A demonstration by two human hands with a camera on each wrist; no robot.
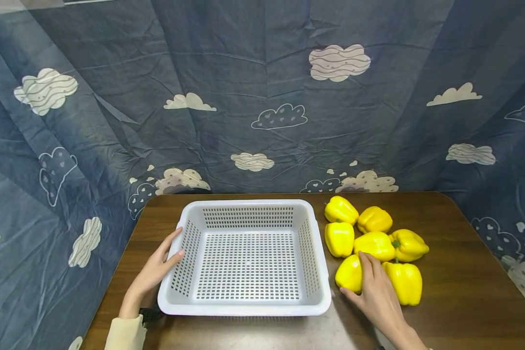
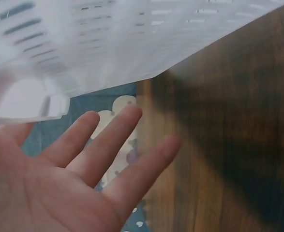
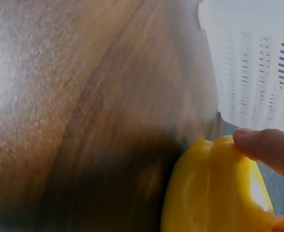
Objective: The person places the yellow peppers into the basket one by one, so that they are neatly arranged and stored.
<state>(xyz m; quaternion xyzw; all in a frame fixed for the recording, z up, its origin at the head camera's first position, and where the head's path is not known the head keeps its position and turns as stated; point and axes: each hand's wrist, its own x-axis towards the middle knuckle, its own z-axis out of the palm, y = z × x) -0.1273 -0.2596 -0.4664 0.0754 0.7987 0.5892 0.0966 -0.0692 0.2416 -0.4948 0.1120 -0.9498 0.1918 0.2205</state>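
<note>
A white perforated plastic basket (image 1: 247,310) stands on the wooden table. My left hand (image 1: 153,270) is at its left side, thumb over the rim. In the left wrist view, that hand's fingers (image 2: 108,150) stretch out loosely beneath the basket's edge, apart from each other. To the right of the basket, my right hand (image 1: 378,296) holds a yellow bell pepper (image 1: 349,274) from above, thumb on its near side and fingers across its right. The right wrist view shows this pepper (image 3: 212,188) close up with a fingertip on its end; its far side is hidden.
Several more yellow bell peppers (image 1: 375,246) lie grouped around the held one, including one (image 1: 404,282) just right of my right hand. The table (image 1: 459,272) extends to the right. Behind it hangs a dark blue cloth (image 1: 227,141) with cloud prints.
</note>
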